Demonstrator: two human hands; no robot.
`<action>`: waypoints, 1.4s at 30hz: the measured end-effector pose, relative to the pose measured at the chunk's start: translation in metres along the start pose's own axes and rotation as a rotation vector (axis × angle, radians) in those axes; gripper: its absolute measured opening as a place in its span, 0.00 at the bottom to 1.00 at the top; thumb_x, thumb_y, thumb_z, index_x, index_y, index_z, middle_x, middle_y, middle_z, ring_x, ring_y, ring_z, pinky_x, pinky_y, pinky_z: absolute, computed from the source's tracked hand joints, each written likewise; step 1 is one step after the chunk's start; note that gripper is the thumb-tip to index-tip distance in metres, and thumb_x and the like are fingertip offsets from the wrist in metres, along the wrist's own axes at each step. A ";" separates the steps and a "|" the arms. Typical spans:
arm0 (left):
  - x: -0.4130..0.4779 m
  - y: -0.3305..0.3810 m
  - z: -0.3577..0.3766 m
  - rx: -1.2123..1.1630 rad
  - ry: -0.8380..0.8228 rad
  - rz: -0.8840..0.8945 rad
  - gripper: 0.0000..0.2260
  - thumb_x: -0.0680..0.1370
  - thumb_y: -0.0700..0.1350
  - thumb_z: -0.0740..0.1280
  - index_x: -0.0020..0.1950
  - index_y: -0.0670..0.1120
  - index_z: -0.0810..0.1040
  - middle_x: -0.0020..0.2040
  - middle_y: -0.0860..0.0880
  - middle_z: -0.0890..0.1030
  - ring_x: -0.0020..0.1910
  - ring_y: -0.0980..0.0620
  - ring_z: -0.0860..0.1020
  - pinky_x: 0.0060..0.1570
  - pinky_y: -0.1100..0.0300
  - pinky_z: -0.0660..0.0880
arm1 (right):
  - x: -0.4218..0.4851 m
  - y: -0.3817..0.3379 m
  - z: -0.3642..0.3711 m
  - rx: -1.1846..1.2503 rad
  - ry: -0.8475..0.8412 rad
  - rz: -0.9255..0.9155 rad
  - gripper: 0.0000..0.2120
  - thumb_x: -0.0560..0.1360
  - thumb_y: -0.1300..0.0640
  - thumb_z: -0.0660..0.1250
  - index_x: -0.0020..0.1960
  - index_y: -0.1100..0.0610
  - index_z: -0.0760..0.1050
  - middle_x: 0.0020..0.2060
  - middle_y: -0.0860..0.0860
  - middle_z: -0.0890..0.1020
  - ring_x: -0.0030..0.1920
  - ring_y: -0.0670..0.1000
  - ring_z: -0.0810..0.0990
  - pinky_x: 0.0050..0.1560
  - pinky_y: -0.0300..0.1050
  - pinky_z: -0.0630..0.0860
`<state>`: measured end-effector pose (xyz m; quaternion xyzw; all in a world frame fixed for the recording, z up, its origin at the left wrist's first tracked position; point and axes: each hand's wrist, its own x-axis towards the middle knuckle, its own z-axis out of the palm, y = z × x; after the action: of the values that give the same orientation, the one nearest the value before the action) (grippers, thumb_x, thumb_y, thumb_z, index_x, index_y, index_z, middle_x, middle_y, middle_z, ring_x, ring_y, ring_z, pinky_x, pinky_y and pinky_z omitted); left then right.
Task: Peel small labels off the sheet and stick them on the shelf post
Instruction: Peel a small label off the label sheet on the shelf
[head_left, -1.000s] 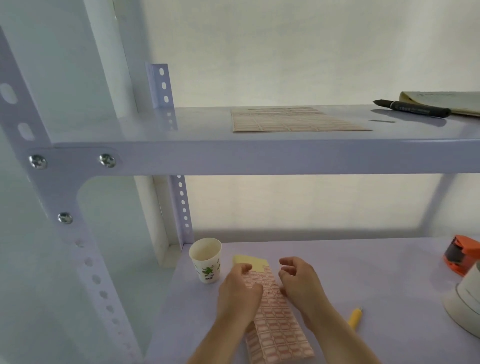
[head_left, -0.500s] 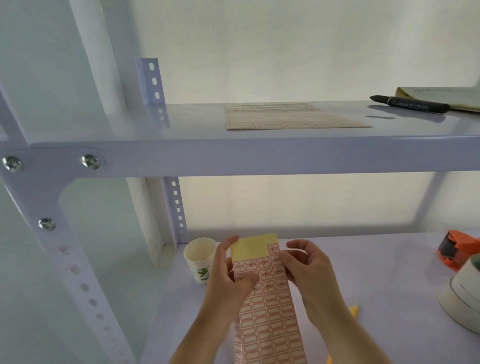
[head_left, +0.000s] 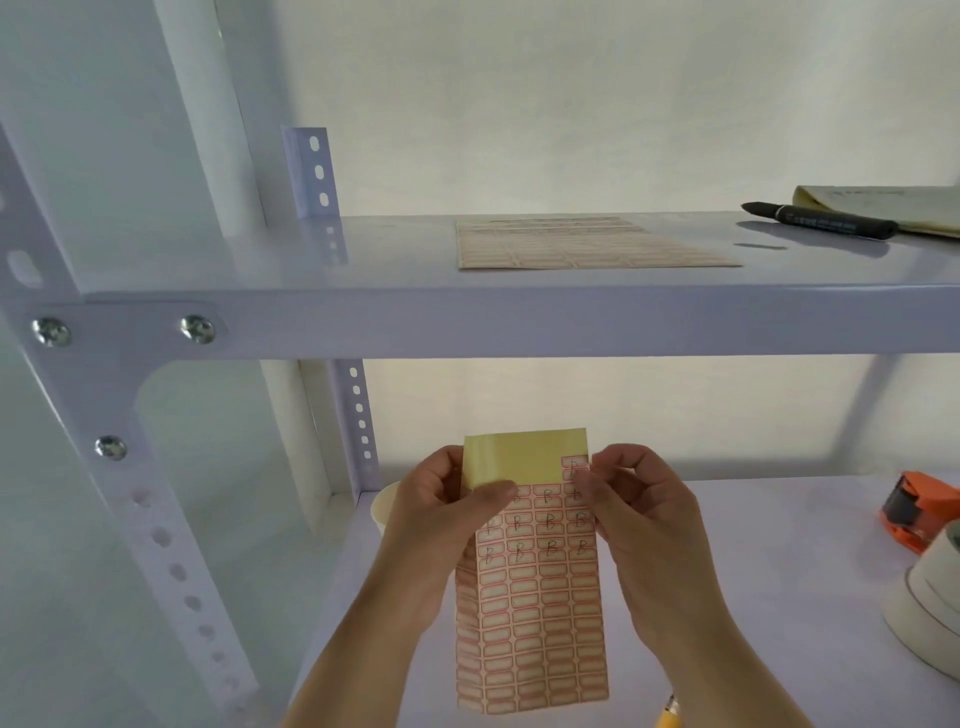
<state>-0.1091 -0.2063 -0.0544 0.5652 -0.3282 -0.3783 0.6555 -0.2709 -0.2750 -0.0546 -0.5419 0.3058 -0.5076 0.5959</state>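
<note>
I hold a long label sheet (head_left: 535, 613) upright in front of me, above the lower shelf. It carries rows of small red-bordered labels, some marked with a handwritten letter, and its top strip is bare yellow backing. My left hand (head_left: 441, 525) grips the sheet's upper left edge, thumb on the front. My right hand (head_left: 639, 514) pinches the top right corner, fingertips at the uppermost right label. The white perforated front shelf post (head_left: 171, 545) stands at the left, and a rear post (head_left: 358, 421) rises behind the sheet.
A second label sheet (head_left: 587, 244), a black marker (head_left: 821, 221) and a notepad (head_left: 883, 208) lie on the upper shelf (head_left: 519, 322). A paper cup (head_left: 384, 512) stands behind my left hand. An orange tape dispenser (head_left: 919, 506), a white tape roll (head_left: 930, 603) and a yellow object (head_left: 667, 717) are on the lower shelf.
Both hands lifted the label sheet from the lower shelf to an upright position. My right fingers moved onto the top right corner labels. The view shifted slightly.
</note>
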 end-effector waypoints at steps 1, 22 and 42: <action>0.000 0.001 0.001 -0.006 0.007 -0.003 0.15 0.72 0.36 0.76 0.58 0.44 0.81 0.48 0.41 0.88 0.45 0.44 0.87 0.41 0.52 0.84 | 0.000 -0.001 0.000 -0.010 0.012 -0.013 0.03 0.76 0.67 0.68 0.44 0.62 0.76 0.35 0.55 0.83 0.37 0.52 0.82 0.41 0.44 0.82; 0.002 0.027 0.013 0.584 -0.170 0.330 0.09 0.79 0.51 0.69 0.42 0.51 0.85 0.36 0.51 0.84 0.39 0.49 0.82 0.38 0.55 0.77 | -0.008 -0.010 0.008 -0.468 -0.009 -0.251 0.08 0.76 0.60 0.70 0.43 0.47 0.81 0.36 0.45 0.86 0.39 0.45 0.85 0.39 0.37 0.81; -0.001 0.022 0.008 0.398 -0.131 0.259 0.07 0.78 0.48 0.71 0.42 0.52 0.87 0.34 0.55 0.85 0.36 0.53 0.84 0.40 0.55 0.82 | -0.014 -0.005 0.015 -0.593 0.029 -0.467 0.07 0.72 0.45 0.70 0.44 0.46 0.83 0.38 0.35 0.85 0.40 0.37 0.84 0.39 0.30 0.79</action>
<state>-0.1132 -0.2078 -0.0315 0.6107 -0.5076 -0.2550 0.5517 -0.2625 -0.2566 -0.0493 -0.7388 0.3160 -0.5270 0.2768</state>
